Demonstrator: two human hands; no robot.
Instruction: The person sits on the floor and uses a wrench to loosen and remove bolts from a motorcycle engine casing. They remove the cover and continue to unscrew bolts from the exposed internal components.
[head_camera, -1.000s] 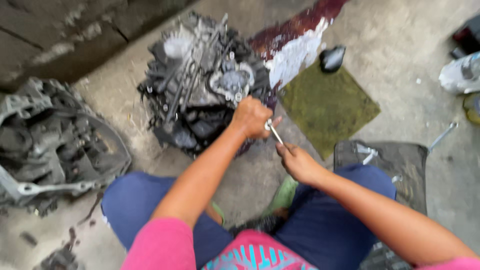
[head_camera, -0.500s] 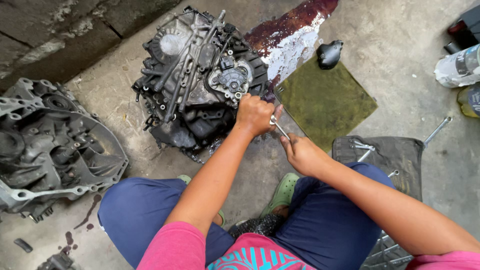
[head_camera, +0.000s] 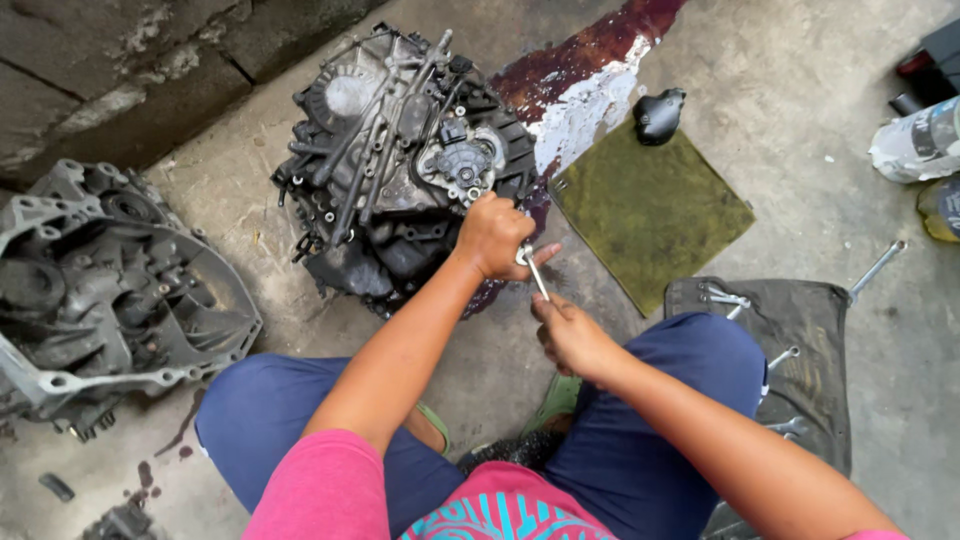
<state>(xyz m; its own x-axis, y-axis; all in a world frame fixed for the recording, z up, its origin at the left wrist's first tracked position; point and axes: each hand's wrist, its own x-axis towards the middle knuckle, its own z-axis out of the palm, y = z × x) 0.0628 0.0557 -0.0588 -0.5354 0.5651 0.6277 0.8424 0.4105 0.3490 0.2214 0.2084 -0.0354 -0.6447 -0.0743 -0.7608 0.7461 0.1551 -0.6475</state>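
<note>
We're working a fastener on the black gearbox (head_camera: 400, 170) lying on the concrete floor (head_camera: 840, 110): our left hand (head_camera: 492, 236) clenches the wrench (head_camera: 533, 268) head, right hand (head_camera: 568, 332) fingers closed around its handle. The next swing needs the head kept squarely seated, we reckon

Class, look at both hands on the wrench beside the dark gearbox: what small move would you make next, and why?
Probably swing the handle a short way. The left hand presses the wrench head against the gearbox edge, the right hand grips the handle's far end, and both seem set for a turn.
</note>
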